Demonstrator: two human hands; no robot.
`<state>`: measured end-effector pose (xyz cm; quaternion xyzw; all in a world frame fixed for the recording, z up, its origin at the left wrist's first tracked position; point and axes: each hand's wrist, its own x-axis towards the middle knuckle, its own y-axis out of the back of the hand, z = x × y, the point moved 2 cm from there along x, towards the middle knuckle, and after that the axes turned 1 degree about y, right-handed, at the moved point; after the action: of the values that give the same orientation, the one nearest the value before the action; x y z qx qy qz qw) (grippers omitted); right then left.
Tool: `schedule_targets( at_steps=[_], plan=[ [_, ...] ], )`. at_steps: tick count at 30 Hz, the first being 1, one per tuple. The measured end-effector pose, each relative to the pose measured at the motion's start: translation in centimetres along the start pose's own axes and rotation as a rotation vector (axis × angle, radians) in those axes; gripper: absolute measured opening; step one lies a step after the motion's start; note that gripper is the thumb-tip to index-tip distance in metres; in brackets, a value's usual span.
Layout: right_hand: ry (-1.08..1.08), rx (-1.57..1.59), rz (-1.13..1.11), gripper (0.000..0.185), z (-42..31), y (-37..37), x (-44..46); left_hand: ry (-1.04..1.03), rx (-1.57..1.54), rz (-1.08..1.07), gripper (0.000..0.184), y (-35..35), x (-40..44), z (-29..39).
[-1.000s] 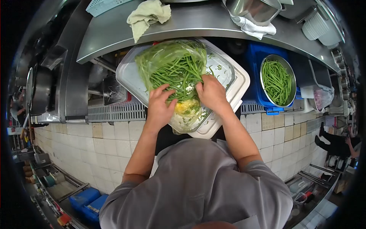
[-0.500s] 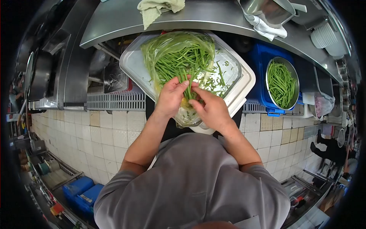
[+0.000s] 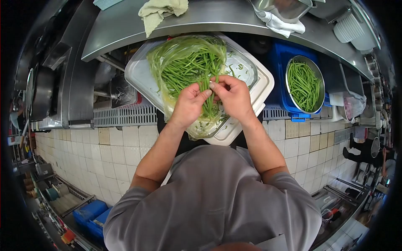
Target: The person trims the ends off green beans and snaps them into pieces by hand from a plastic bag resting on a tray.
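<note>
Both hands are close together over an open clear plastic bag (image 3: 157, 62) full of long green beans (image 3: 184, 69). My left hand (image 3: 190, 104) pinches several green beans between thumb and fingers. Close on its right, my right hand (image 3: 233, 97) grips the upper part of the same small bunch, thumb and fingers pressed together. The beans hang down between the two hands, over the lower part of the bag. Under the bag lies a metal tray (image 3: 247, 69) with small green scraps, on a white plastic lid or board (image 3: 264, 83).
To the right, a steel bowl (image 3: 322, 90) of green beans rests on a blue bin (image 3: 281, 62). A steel counter (image 3: 217, 19) crosses the front, bearing a cream cloth (image 3: 161, 12), a pot and a white cloth (image 3: 280, 25). A person in dark clothing (image 3: 362, 152) is at far right.
One second ago my hands were apart, the left with spread fingers on the beans. They have since come together around a small bunch, and my right hand has moved slightly higher during the last half second.
</note>
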<state>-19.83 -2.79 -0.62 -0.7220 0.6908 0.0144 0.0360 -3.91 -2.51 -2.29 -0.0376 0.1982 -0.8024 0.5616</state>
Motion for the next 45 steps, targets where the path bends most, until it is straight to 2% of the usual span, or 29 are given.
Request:
schedule_targets(
  at_steps=[2,4,7,8,9,10,11,14,17,18,21,27,33,36,39,42,45],
  plan=[
    [-0.067,0.112,0.015,0.023,-0.7,0.0,0.3,0.015,0.066,-0.009,0.021,0.5,0.1,0.1],
    [-0.009,0.045,-0.004,0.025,-1.2,-0.1,0.5,-0.001,0.184,-0.038,0.019,1.4,1.0,-0.5],
    [0.041,0.1,-0.026,0.024,-1.5,0.3,1.1,-0.1,0.049,0.009,0.016,0.6,1.3,1.0],
    [0.045,0.115,-0.01,0.024,-1.9,0.5,0.9,-0.024,-0.034,0.012,0.017,1.5,1.8,0.4],
    [0.049,0.132,0.004,0.024,-2.2,0.7,0.8,-0.042,-0.132,0.009,0.018,1.8,1.7,0.7],
    [0.123,0.011,0.0,0.023,-0.9,1.2,1.0,-0.059,-0.229,0.008,0.019,1.9,1.6,1.2],
    [0.114,0.009,-0.043,0.023,-0.1,1.4,0.9,-0.079,-0.327,0.007,0.02,2.0,1.4,1.5],
    [0.022,0.015,-0.159,0.02,1.4,1.3,-0.6,-0.095,-0.336,0.057,0.019,2.7,1.3,1.6],
    [-0.052,0.16,-0.065,0.017,3.0,0.8,-1.7,-0.107,-0.354,0.115,0.019,2.5,1.2,1.4],
    [-0.012,0.173,-0.001,0.015,3.4,0.6,-2.0,-0.112,-0.366,0.135,0.019,2.4,1.3,1.4],
    [-0.008,0.143,-0.013,0.017,3.7,0.4,-2.8,-0.114,-0.394,0.129,0.02,2.1,1.3,1.3],
    [-0.183,0.46,-0.073,0.022,2.6,0.6,-2.3,-0.144,-0.481,0.022,0.019,1.6,1.1,1.6],
    [-0.106,0.173,-0.183,0.018,2.7,1.7,-1.6,-0.191,-0.35,-0.005,0.017,1.5,0.9,1.8],
    [0.003,0.051,-0.113,0.015,2.2,1.4,-1.4,-0.195,-0.242,-0.012,0.014,1.0,0.4,2.5],
    [0.102,-0.163,-0.022,0.013,1.8,1.7,-1.4,-0.301,0.025,-0.041,0.013,0.9,0.5,2.2],
    [-0.049,0.189,0.075,0.012,2.6,1.7,-0.7,-0.395,-0.057,-0.036,0.013,-0.3,0.4,2.1],
    [-0.336,0.957,0.127,0.01,2.5,0.0,-0.5,-0.411,-0.357,0.028,0.013,-1.8,0.8,0.8]
  ],
)
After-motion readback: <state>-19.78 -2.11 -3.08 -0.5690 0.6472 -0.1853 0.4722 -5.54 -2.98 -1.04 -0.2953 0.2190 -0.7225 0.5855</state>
